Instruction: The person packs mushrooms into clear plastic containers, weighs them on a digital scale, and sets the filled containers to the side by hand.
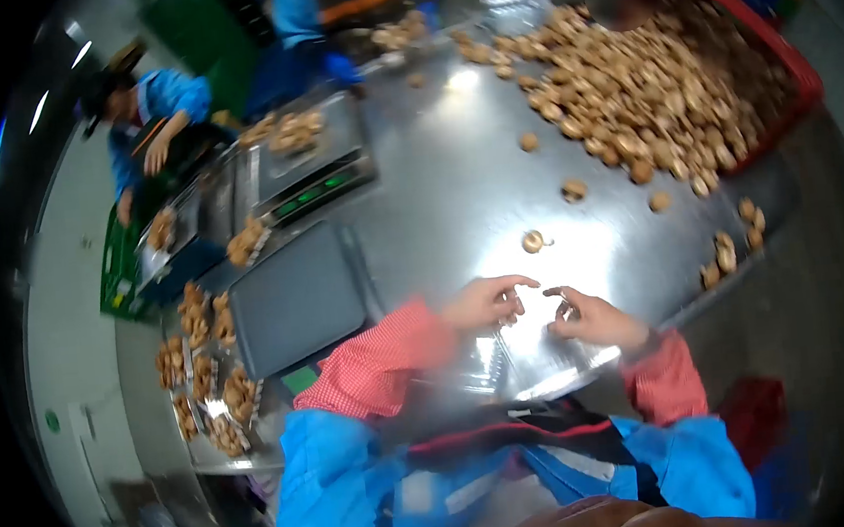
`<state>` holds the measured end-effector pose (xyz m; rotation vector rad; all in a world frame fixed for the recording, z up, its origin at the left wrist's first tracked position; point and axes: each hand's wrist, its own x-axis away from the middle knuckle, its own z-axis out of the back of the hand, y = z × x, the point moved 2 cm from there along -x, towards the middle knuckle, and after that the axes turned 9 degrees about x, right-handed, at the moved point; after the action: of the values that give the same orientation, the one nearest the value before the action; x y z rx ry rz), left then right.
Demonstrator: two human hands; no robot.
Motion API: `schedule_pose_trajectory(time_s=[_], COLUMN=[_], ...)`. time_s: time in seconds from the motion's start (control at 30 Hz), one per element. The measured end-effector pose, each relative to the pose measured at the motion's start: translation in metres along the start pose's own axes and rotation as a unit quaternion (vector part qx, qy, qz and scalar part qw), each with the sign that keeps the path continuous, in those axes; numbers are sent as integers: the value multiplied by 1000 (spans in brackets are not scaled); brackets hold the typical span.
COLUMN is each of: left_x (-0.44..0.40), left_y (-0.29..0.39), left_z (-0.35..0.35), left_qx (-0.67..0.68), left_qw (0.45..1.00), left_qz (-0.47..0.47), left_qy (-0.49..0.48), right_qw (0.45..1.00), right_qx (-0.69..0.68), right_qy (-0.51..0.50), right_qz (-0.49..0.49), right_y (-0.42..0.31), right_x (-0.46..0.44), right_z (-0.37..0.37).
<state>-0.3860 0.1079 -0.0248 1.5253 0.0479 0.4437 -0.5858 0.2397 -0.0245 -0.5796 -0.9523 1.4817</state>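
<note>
My left hand (pixel 491 303) hovers over the metal table, its fingers curled and apart with nothing visible between them. To its right, my right hand (pixel 587 317) is bent with thumb and fingers apart, and no object shows in it. The two hands face each other without touching. Just beyond them lies a single brown mushroom (pixel 533 242). Clear plastic trays (pixel 471 368) lie on the table below my left hand. A large heap of mushrooms (pixel 627 85) spreads across the far right of the table.
A red crate (pixel 802 80) lies tipped behind the heap. At left are a grey flat scale (pixel 296 297), another scale (pixel 320 187) with mushrooms, and several filled packs (pixel 240 395). A few mushrooms (pixel 725 252) sit near the right edge. Two co-workers (pixel 171 95) stand across the table.
</note>
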Motion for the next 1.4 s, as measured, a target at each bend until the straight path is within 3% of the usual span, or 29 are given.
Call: schedule_pose_trajectory(time_s=[0.03,0.07,0.17,0.23,0.3,0.33,0.4,0.43,0.47,0.57,0.6,0.67,0.73,0.8,0.83,0.87,0.97,1.0,1.07,1.13,1.17,1.23,1.27,1.3,1.4], left_x=[-17,-36,-94,-132,-174,-197,-238,-257,-277,-337,-349,-387,-422,-435,-442,-446,-441,-452,-451,-451,-444,-415,-398,-388,-346], left_y=[7,8,12,12,0,-13,-17,-15,-14,-26,-23,-51,-45,-33,-32,-30,-11,-32,-47,-55,-43,-4,17,18,21], left_z=[-4,-6,1,16,40,57,71,75,79,97,93,103,100,84,79,73,47,42,16,-8,-22,-49,-61,-70,-91], left_qx=[-6,8,19,49,41,2,-45,-54,-61,-118,-29,-165,-172,-233,-263,-272,-265,-130,-37,-39,-40,-90,-199,-202,-310], left_qw=[999,999,997,993,988,987,982,979,976,977,985,974,967,959,953,953,959,987,993,988,985,975,940,946,925], left_qz=[33,44,59,62,56,49,60,76,91,52,46,-35,-5,12,19,-13,27,-49,-80,-105,-118,-144,-221,-195,-150], left_qy=[-31,-18,38,91,136,151,173,179,187,169,162,154,190,162,147,132,93,78,76,107,123,144,165,162,163], right_qw=[980,955,917,923,913,884,805,770,773,790,794,791,801,827,849,855,867,870,875,874,889,868,852,845,763], right_qx=[-155,-274,-356,-246,-46,91,241,188,124,205,210,155,112,82,45,67,97,100,95,95,-40,-304,-332,-360,-481], right_qy=[-108,-95,46,234,307,352,400,388,383,359,362,399,394,341,352,328,308,311,337,400,374,305,342,351,399], right_qz=[-60,-58,-175,-184,-265,-293,-367,-470,-491,-452,-442,-437,-436,-439,-391,-396,-380,-370,-334,-260,-261,-247,-215,-185,-167], right_y=[17,25,55,131,212,251,259,228,223,270,281,280,271,253,253,253,243,242,250,285,279,263,265,285,246], right_x=[0,5,21,28,51,65,73,74,71,44,32,-6,-35,-52,-66,-71,-88,-89,-89,-89,-82,-64,-58,-54,-31], right_z=[6,13,56,89,141,167,204,229,244,260,267,270,273,282,276,277,276,275,271,258,256,245,232,217,187])
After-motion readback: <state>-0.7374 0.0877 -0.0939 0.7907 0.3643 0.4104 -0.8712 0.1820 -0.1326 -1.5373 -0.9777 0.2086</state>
